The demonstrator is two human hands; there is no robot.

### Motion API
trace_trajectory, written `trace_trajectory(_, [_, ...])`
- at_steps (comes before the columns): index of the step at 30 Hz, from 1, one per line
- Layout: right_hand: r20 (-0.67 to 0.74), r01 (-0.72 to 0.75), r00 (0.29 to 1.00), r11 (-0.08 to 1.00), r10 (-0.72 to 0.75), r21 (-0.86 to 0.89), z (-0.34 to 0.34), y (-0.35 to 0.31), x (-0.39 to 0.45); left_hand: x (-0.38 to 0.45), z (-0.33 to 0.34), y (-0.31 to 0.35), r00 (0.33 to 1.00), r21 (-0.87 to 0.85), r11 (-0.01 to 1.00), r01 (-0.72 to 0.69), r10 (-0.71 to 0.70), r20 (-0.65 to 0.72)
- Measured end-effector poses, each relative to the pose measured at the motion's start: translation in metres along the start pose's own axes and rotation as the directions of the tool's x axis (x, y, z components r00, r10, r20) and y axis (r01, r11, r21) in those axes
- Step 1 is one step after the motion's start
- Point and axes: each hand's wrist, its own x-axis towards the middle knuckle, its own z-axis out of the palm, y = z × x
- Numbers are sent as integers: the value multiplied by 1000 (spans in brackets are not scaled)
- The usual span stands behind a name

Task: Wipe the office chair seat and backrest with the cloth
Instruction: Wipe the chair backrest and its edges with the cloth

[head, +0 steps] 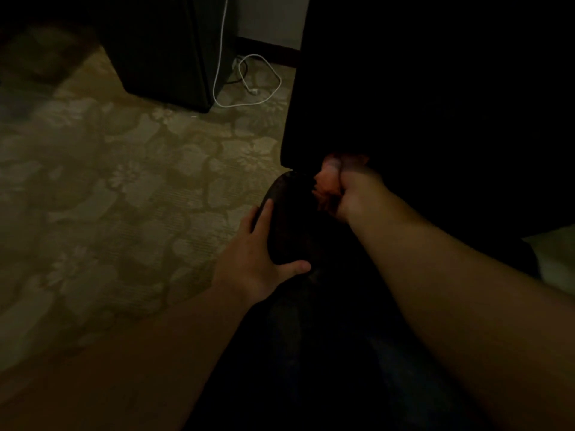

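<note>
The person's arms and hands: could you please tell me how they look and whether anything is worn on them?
Both forearms are bare, with no sleeves in view. The left hand and right hand show no gloves, watch or bracelets. The light is too dim to rule out rings on the fingers.

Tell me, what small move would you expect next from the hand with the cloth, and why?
Probably a short wipe along the dark chair surface just beside it. The right hand grips the bunched orange cloth against the chair's lower edge, while the left hand holds the armrest, apparently steadying it. The dim light hides which parts are already wiped.
</note>
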Motion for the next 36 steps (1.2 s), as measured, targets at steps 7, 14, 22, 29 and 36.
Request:
trace_trajectory(7, [94,-14,996,989,1,145,8,-5,-1,1,2,-3,1000,-35,999,-15,15,-8])
trace_trajectory(14, [-3,162,987,982,-162,100,-14,-19,-26,1,1,-2,1000,14,1000,1,-1,-15])
trace_trajectory(22, [53,122,990,982,-131,147,-59,-4,-51,13,-20,15,978,262,962,74,-121,170])
trace_trajectory(29, [-131,247,959,968,-252,-50,-183,25,-73,36,-13,57,939,689,724,2,-238,247])
trace_trajectory(36, [-330,493,627,688,-705,-533,-293,-6,-86,37,-1,117,858,771,625,-119,-326,397])
